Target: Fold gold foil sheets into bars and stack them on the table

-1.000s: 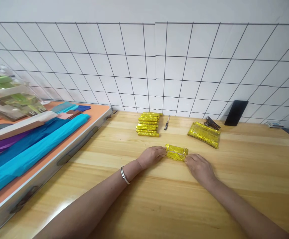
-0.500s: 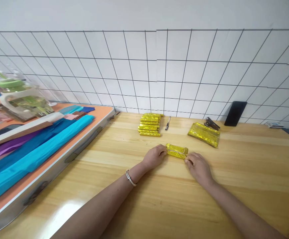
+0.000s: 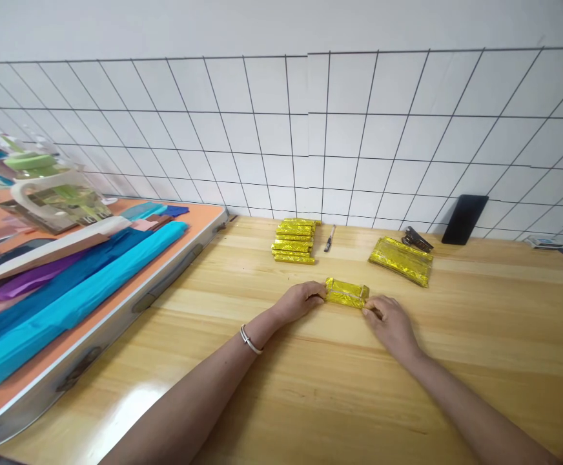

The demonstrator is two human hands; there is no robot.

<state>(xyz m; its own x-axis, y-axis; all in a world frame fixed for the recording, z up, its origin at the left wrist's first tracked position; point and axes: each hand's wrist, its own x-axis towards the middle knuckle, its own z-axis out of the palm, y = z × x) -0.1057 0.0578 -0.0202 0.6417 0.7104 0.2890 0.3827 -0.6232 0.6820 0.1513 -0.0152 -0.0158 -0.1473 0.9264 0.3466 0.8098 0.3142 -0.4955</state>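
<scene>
A small sheet of shiny gold foil paper [image 3: 345,293], with folded edges and a pale line along it, lies on the wooden table between my hands. My left hand [image 3: 301,301] pinches its left end. At its lower right corner, my right hand [image 3: 392,325] has fingers closed on the edge. Beyond my left hand sits a row of narrow folded gold foil strips [image 3: 294,241]. A slim pen-like tool [image 3: 330,239] lies beside them. Farther right rests a flat stack of gold foil sheets [image 3: 401,261], with a dark clip [image 3: 417,239] behind it.
A black phone-like slab [image 3: 464,219] leans against the tiled wall. On the left, a raised orange board [image 3: 204,223] carries blue and purple crepe paper rolls [image 3: 117,278], a handled box [image 3: 59,203] and a green-lidded cup [image 3: 32,165]. A small pale item [image 3: 545,242] lies at the far right.
The view has shifted slightly, so most things sit a little farther right. Both hands stay at the ends of the foil sheet, with hardly any other movement.
</scene>
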